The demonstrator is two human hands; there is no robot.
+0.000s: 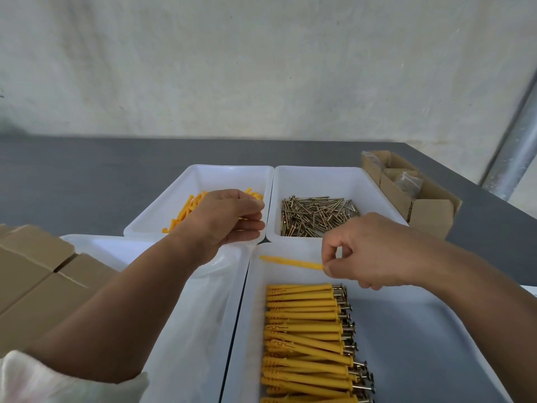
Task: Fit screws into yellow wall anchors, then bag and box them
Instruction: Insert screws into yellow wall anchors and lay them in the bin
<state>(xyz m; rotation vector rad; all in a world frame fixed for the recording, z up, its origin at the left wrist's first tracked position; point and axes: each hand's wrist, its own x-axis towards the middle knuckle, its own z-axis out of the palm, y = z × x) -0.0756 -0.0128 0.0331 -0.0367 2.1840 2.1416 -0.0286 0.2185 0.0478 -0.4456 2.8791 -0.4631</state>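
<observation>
The fingertips point(327, 267) of the right hand point(374, 251) are pinching one long yellow plastic wall anchor point(290, 261) by its right end, and the other fingers are curling loosely under the palm. The anchor is pointing away from these fingers to the left, with its long axis lying almost level across the view. It is a little blurred, so I cannot tell if a screw is sitting inside it.

It is hanging over the far end of the near white plastic tray point(421, 330). Just below it, toward the person, the row of finished yellow anchors with metal screw heads point(308, 338) is lying in the same direction, heads to the right. In my judgement the next move is depending on this: the piece is needing only to come down and nearer, without any turning, and the right hand is the nearer one. Its back is facing up, and the forearm is lying in from the right edge.

The left hand point(229, 219) is reaching over the far white tray point(229, 178) of loose yellow anchors point(189, 210). Its fingers are curling toward the palm, but I cannot tell if they are gripping anything. Beside it, the loose metal screws point(316, 216) are lying in another white tray point(328, 181). An open brown cardboard box point(430, 213) is standing far right on the dark grey table point(87, 170).
</observation>
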